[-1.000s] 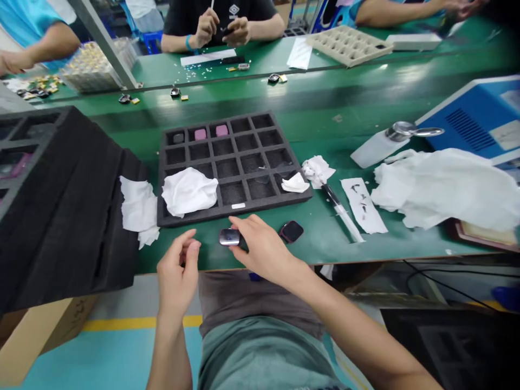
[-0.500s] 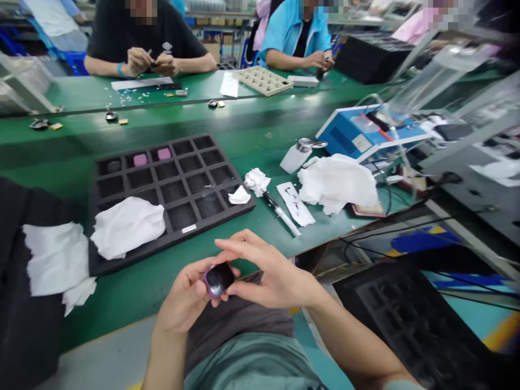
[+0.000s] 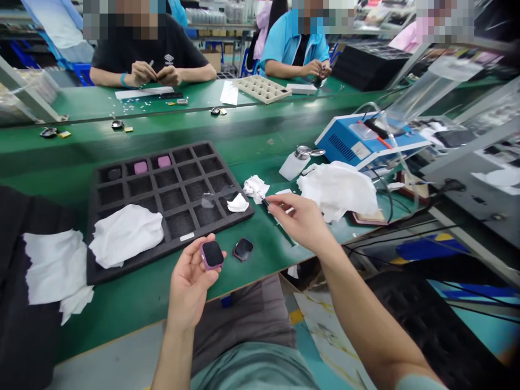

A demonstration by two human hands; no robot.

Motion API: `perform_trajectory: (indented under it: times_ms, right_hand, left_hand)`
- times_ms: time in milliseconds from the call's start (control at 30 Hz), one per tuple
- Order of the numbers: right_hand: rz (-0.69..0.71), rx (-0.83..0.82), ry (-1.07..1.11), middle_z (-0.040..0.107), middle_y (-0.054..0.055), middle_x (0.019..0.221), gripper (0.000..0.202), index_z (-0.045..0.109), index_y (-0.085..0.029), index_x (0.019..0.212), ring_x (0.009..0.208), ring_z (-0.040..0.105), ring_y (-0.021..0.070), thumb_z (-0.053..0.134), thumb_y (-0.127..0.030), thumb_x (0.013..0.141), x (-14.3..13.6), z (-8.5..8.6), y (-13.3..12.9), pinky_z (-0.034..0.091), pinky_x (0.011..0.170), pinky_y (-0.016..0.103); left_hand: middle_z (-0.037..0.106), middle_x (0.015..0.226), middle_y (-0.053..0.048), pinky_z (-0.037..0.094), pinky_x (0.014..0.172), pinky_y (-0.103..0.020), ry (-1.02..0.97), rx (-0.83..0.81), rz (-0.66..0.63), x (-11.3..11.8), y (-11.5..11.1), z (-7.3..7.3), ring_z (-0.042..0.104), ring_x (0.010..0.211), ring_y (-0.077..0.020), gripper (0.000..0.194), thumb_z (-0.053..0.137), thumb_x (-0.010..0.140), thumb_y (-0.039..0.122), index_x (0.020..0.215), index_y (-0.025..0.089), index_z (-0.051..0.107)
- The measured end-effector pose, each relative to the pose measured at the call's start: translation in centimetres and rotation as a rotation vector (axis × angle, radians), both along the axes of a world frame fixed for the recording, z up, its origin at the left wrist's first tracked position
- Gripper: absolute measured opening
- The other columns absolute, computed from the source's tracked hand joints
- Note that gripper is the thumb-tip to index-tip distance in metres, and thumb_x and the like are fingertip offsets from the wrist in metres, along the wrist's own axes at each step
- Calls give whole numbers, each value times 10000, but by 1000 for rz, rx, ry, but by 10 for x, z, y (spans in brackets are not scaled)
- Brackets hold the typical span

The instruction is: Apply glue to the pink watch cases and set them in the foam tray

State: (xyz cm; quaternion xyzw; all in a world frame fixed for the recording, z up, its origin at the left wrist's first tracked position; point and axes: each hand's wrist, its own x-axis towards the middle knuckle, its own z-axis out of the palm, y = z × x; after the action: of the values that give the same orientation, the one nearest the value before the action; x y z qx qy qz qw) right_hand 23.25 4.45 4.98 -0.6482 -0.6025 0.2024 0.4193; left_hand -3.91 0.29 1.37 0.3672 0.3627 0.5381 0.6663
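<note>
A purple smartwatch case with a black screen (image 3: 212, 254) rests in my left hand (image 3: 190, 281), gripped between thumb and fingers with the screen facing up. Just right of it, a second dark-screened watch case (image 3: 243, 249) lies on the green table. My right hand (image 3: 298, 219) reaches forward, thumb and fingertips pinched on the dark end of a slim syringe (image 3: 287, 234). Most of the syringe is hidden under that hand. A crumpled white tissue (image 3: 255, 188) sits just beyond those fingertips.
A black foam tray (image 3: 174, 197) holds pink pieces, a white cloth (image 3: 125, 235) and a tissue scrap. A dispenser bottle (image 3: 296, 162), white cloth (image 3: 339, 189) and blue machine (image 3: 365, 141) stand to the right. Two people work across the bench.
My right hand has left the watch case and moved forward right to the syringe. My left hand keeps the case, now turned more upright. The second watch case on the table has come into view.
</note>
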Motion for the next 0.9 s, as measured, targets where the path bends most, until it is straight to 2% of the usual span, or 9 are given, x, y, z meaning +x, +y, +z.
perform_trajectory:
  times_ms: [100, 200, 300, 400, 467, 533, 600, 733, 900]
  right_hand:
    - [71, 17, -50, 808, 79, 1015, 236, 804, -213, 1043, 797, 679, 198, 639, -302, 900, -26, 5, 25, 544, 762, 368]
    - [100, 43, -88, 802, 82, 1003, 241, 807, -213, 1040, 806, 684, 206, 644, -315, 895, -32, 9, 42, 545, 789, 377]
    - [21, 74, -103, 804, 82, 1003, 245, 809, -210, 1025, 788, 684, 205, 655, -334, 880, -13, 14, 45, 546, 769, 377]
    - [-153, 84, -78, 802, 80, 904, 239, 811, -201, 997, 723, 665, 204, 674, -338, 858, 13, 19, 34, 529, 698, 371]
    - [-197, 48, -61, 788, 78, 838, 231, 813, -193, 976, 690, 653, 202, 688, -341, 850, 19, 20, 25, 507, 652, 359]
    - [-133, 27, -66, 786, 77, 855, 214, 814, -197, 965, 710, 661, 203, 685, -332, 861, 11, 19, 20, 499, 646, 347]
    - [12, 38, -114, 787, 76, 927, 202, 815, -210, 973, 774, 678, 205, 663, -317, 893, -7, 18, 24, 506, 677, 340]
    - [231, -64, -373, 784, 99, 1050, 209, 818, -217, 1033, 877, 690, 234, 679, -318, 916, -44, 16, 49, 499, 766, 360]
    - [295, -203, -489, 752, 69, 713, 101, 791, -210, 733, 692, 650, 224, 764, -239, 826, -59, 8, 69, 418, 654, 337]
  left_hand:
    - [667, 1471, -88, 618, 816, -256, -4, -5, 20, -2, -3, 1, 783, 1062, -236, 506, 912, 750, 218, 1212, 306, 724]
    - [666, 1472, -94, 626, 807, -265, -44, -23, 13, -2, -4, 2, 787, 1058, -247, 519, 927, 724, 227, 1193, 298, 716]
    - [698, 1431, -77, 632, 807, -253, -91, -34, 3, -1, -4, 3, 788, 1065, -237, 507, 922, 730, 204, 1181, 305, 716]
    - [733, 1375, -75, 638, 810, -251, -114, -45, -2, 0, -3, 3, 788, 1067, -233, 501, 915, 737, 176, 1176, 299, 708]
    - [744, 1354, -83, 642, 806, -260, -111, -49, -11, 0, -3, 2, 789, 1068, -243, 505, 913, 739, 174, 1179, 290, 695]
    - [745, 1349, -91, 646, 799, -270, -104, -47, -21, 1, -2, 2, 789, 1068, -257, 513, 916, 735, 182, 1183, 282, 685]
    - [741, 1355, -95, 646, 794, -270, -98, -46, -24, 1, -2, 1, 790, 1069, -261, 516, 916, 735, 183, 1184, 277, 679]
    - [723, 1385, -94, 638, 767, -256, -104, -54, -22, 1, -5, 1, 789, 1068, -256, 529, 917, 731, 190, 1188, 280, 666]
    - [707, 1412, -102, 638, 760, -252, -144, -65, -65, 0, -8, 1, 781, 1093, -264, 538, 917, 729, 190, 1194, 276, 660]
